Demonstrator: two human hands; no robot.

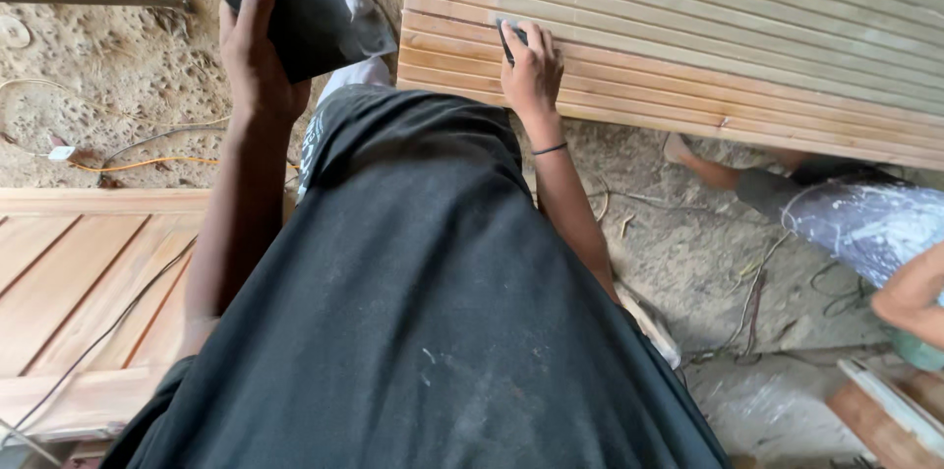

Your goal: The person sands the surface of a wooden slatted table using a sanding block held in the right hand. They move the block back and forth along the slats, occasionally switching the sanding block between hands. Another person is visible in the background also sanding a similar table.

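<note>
My left hand [254,48] is raised and grips a dark sheet of sandpaper [310,2] by its left edge, above the sandy ground. My right hand [532,66] presses a small folded dark piece of sandpaper [508,36] against the lower grooves of a ribbed wooden panel [708,27] that stands tilted in front of me. A thin dark band circles my right wrist. My black shirt [423,302] fills the lower middle of the view.
A flat wooden door panel [79,272] lies at the lower left with a black cable across it. Wires trail over the sandy floor [128,86]. Another person's leg [718,174] and arm [910,297] show at the right, by a plastic-wrapped bundle [865,218].
</note>
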